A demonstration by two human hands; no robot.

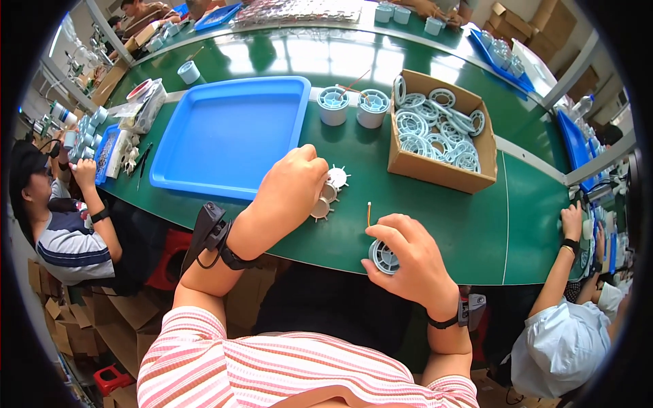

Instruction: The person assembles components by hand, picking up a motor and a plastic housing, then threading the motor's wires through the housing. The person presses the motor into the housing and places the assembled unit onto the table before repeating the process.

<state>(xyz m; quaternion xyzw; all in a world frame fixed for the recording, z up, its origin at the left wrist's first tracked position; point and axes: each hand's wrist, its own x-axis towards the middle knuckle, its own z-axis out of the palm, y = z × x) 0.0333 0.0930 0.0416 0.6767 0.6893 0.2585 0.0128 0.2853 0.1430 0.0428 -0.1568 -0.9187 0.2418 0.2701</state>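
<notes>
left hand: i see my left hand (292, 183) reaching over the green table (452, 224), its fingers curled down at the small pronged discs (338, 178); the fingertips are hidden from me, so i cannot tell whether they pinch one.
right hand: my right hand (413, 262) has a narrow grip, thumb and fingers closed around the round spoked part (386, 259).
spoked part: it is near the front edge of the table, its grey-blue spokes facing up and left; i cannot tell whether it touches the tabletop.
wire: a thin orange wire (369, 216) stands up just beside the part, its pale tip uppermost.
pronged discs: they lie in a short row beside my left hand, the far one white, the nearer ones duller.
blue tray: the blue tray (231, 136) lies beyond my left forearm.
cups: two pale cups (332, 114) stand side by side between the tray and the cardboard box (439, 171).
box: it holds a heap of pale blue rings (411, 124).
neighbours: i see a seated person (75, 238) at left and another person (561, 343) at right.
</notes>
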